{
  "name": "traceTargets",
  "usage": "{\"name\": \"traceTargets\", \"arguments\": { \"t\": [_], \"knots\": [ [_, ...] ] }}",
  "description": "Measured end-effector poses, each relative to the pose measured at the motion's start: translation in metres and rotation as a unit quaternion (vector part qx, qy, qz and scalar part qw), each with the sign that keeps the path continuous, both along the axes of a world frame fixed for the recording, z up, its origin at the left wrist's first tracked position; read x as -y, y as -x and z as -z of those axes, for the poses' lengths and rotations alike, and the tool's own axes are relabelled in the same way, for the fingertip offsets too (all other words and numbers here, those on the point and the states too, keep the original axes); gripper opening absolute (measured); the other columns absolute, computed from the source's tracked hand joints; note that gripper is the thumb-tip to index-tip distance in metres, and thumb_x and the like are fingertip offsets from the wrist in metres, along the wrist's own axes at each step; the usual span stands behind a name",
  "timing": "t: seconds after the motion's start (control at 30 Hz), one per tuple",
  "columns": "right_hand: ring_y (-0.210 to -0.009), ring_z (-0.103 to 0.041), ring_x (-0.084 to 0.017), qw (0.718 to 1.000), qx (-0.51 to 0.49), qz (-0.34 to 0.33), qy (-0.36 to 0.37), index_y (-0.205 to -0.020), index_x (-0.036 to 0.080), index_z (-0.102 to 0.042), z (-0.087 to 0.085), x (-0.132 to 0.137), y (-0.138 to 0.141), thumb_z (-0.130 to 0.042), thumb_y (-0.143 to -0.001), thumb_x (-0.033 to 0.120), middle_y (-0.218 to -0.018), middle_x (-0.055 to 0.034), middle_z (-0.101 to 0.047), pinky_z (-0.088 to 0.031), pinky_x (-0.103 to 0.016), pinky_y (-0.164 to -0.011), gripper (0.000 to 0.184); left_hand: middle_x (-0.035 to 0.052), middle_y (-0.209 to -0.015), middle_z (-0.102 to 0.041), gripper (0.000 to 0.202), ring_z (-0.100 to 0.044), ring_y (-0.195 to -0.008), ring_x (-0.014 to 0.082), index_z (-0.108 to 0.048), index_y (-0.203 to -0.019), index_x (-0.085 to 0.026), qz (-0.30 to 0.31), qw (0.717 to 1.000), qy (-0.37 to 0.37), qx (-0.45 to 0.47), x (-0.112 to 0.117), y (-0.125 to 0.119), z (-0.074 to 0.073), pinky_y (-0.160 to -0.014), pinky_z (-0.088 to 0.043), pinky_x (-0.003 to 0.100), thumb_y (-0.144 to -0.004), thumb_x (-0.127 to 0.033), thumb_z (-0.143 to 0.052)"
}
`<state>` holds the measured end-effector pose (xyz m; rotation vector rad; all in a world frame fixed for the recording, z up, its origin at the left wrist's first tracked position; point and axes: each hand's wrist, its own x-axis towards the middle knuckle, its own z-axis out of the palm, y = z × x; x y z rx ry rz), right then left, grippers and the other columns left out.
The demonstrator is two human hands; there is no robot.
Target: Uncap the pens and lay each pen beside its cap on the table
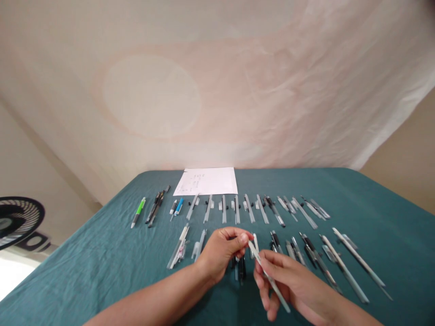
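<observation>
A slim whitish pen slants between my two hands above the front of the table. My right hand grips its barrel between thumb and fingers. At the upper end, my left hand pinches the tip or a small part there; the fingers hide which. Just behind that end shows another short white piece. Black pen parts lie on the cloth between my hands, partly covered by the left one.
A teal cloth covers the table. Several clear pen barrels with caps form a back row. Parted pens lie at right, more pens at left. A green pen, written paper and black fan are also visible.
</observation>
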<state>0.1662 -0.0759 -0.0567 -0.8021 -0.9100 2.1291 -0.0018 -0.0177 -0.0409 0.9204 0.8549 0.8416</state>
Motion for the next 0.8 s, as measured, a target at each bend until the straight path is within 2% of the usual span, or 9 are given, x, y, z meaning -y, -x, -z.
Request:
{"name": "traceTargets", "arguments": {
  "t": [0.1,0.2,0.3,0.47,0.6,0.73,0.8],
  "knots": [
    [-0.053,-0.055,-0.009,1.0,0.005,0.024,0.0,-0.091,0.017,-0.05,-0.0029,-0.0007,0.0007,-0.043,-0.089,0.042,-0.082,-0.002,-0.056,-0.051,-0.023,-0.043,0.026,-0.0009,-0.057,-0.052,0.029,-0.041,-0.05,0.0058,-0.067,-0.077,-0.011,-0.003,1.0,-0.008,-0.001,-0.0006,0.0003,0.002,-0.051,-0.03,0.019,-0.066,-0.037,-0.072],
    [-0.044,-0.046,-0.005,0.999,0.012,0.024,0.016,-0.09,0.016,-0.051,-0.0045,-0.0016,0.0007,-0.041,-0.089,0.043,-0.071,-0.0005,-0.054,-0.042,-0.016,-0.035,0.029,-0.0009,-0.057,-0.052,0.029,-0.041,-0.051,0.006,-0.067,-0.078,-0.011,-0.005,1.0,-0.012,-0.006,-0.0009,0.0008,0.0044,-0.051,-0.03,0.019,-0.067,-0.037,-0.072],
    [-0.045,-0.044,-0.004,1.0,0.011,0.022,0.01,-0.083,0.016,-0.05,-0.0035,-0.0016,-0.0002,-0.051,-0.086,0.039,-0.069,0.001,-0.052,-0.038,-0.013,-0.034,0.023,-0.0007,-0.058,-0.052,0.028,-0.041,-0.051,0.006,-0.067,-0.078,-0.011,-0.006,1.0,-0.021,-0.01,-0.001,0.0009,0.0056,-0.051,-0.03,0.019,-0.067,-0.036,-0.071],
    [-0.041,-0.036,-0.002,0.999,0.018,0.025,0.034,-0.088,0.016,-0.052,-0.0025,-0.0019,-0.0008,-0.042,-0.089,0.045,-0.067,0.0008,-0.052,-0.022,-0.011,-0.032,0.03,-0.0008,-0.057,-0.052,0.027,-0.041,-0.051,0.006,-0.068,-0.079,-0.011,-0.009,0.999,-0.027,-0.016,-0.0019,0.0006,0.0055,-0.051,-0.031,0.019,-0.068,-0.036,-0.071],
    [-0.046,-0.039,-0.003,0.999,0.015,0.027,0.024,-0.084,0.017,-0.05,-0.0043,-0.0024,-0.0012,-0.051,-0.086,0.04,-0.072,0.0011,-0.052,-0.023,-0.013,-0.034,0.023,-0.0004,-0.058,-0.053,0.029,-0.041,-0.051,0.0063,-0.068,-0.079,-0.011,-0.009,0.999,-0.028,-0.015,-0.0018,0.0006,0.0058,-0.051,-0.031,0.02,-0.067,-0.037,-0.071],
    [-0.041,-0.029,-0.001,0.999,0.032,0.019,0.032,-0.091,0.016,-0.051,-0.0052,-0.0023,-0.0034,-0.04,-0.09,0.045,-0.066,0.0015,-0.051,-0.014,-0.013,-0.034,0.031,-0.0008,-0.058,-0.053,0.028,-0.042,-0.051,0.006,-0.068,-0.079,-0.011,-0.01,0.999,-0.035,-0.016,-0.0022,0.0017,0.006,-0.051,-0.031,0.019,-0.068,-0.036,-0.071],
    [-0.042,-0.028,-0.001,0.999,0.036,0.014,0.03,-0.087,0.016,-0.05,-0.0054,-0.0023,-0.0045,-0.047,-0.088,0.041,-0.063,0.0034,-0.048,-0.014,-0.012,-0.035,0.025,-0.0004,-0.061,-0.054,0.027,-0.043,-0.052,0.0058,-0.067,-0.08,-0.011,-0.015,0.999,-0.04,-0.018,-0.0037,0.003,0.0054,-0.051,-0.032,0.019,-0.069,-0.036,-0.07]
  ]
}}
